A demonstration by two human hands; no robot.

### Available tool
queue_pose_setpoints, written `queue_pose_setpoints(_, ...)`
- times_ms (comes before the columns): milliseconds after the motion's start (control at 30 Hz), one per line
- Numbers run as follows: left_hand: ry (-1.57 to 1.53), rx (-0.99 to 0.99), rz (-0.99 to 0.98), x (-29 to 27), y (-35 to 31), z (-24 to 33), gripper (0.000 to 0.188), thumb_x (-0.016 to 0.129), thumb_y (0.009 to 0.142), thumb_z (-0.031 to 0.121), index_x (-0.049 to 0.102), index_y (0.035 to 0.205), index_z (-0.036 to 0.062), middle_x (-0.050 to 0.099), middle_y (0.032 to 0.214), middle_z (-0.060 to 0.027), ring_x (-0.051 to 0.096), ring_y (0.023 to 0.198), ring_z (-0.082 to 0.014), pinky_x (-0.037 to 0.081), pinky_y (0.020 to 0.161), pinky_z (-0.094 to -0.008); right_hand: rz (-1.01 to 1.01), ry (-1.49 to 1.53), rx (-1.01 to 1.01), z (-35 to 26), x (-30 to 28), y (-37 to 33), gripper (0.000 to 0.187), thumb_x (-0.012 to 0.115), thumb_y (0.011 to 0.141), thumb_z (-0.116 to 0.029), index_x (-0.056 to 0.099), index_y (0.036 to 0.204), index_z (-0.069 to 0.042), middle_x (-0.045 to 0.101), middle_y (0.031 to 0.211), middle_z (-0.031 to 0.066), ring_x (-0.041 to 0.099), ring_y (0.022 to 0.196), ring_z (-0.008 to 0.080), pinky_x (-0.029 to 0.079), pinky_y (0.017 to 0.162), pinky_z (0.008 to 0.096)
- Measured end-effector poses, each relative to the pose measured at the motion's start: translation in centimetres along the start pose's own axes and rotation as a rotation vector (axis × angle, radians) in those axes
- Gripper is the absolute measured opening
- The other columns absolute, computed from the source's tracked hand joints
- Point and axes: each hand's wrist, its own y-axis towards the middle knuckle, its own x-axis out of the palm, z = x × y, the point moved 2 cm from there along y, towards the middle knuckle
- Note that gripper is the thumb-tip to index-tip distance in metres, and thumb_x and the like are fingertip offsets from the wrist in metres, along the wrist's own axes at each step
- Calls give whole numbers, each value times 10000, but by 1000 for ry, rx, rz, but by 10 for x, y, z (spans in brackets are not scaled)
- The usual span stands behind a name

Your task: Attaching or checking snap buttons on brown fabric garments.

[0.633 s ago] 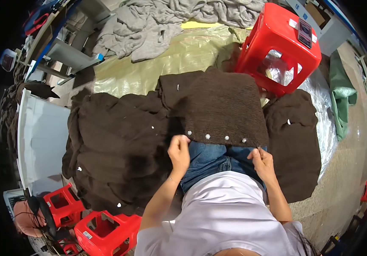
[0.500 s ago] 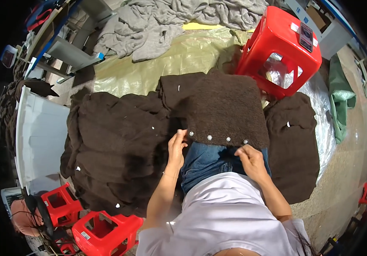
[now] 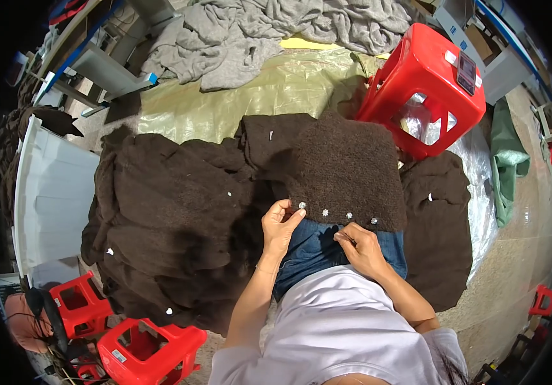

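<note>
A dark brown knitted garment (image 3: pixel 346 167) lies across my lap, with a row of several sparkly round buttons (image 3: pixel 326 212) along its near edge. My left hand (image 3: pixel 279 228) pinches that edge at its left end, thumb beside the leftmost button. Just below the edge, over my jeans (image 3: pixel 314 250), my right hand (image 3: pixel 360 247) is closed with thumb and fingertips together; whatever is in them is too small to make out. To the left lies a large heap of brown garments (image 3: pixel 167 205), and another brown pile (image 3: pixel 439 224) is at my right.
A tall red stool (image 3: pixel 410 122) with a phone (image 3: pixel 466 72) on it stands at the far right. Grey fabric (image 3: pixel 237 45) is heaped on yellowish sheeting (image 3: pixel 192 112) ahead. Low red stools (image 3: pixel 151 350) and a white bin (image 3: pixel 51 192) are at left.
My left hand has moved right and taken hold of the garment's edge near the leftmost button. My right hand has come left and lower, away from the rightmost button.
</note>
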Motion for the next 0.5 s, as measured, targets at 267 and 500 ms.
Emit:
queue_pose_setpoints(267,-89,-41,-7,-3,-1,-3,186,656,851,-59,647,1024,12,664,952,-9,594,833,-59,470,803,-205,-19,15,9,-2,2,2,92,588,884,-27,643,888,47,636,818,152,635,731,269,493,659,338)
queue_pose_setpoints(500,-101,-68,-14,1,-2,3,175,654,847,-61,654,1005,15,659,923,2,582,832,-52,457,788,-199,4,-19,15,-7,2,7,141,700,836,-88,646,921,11,641,887,129,643,789,271,501,678,330)
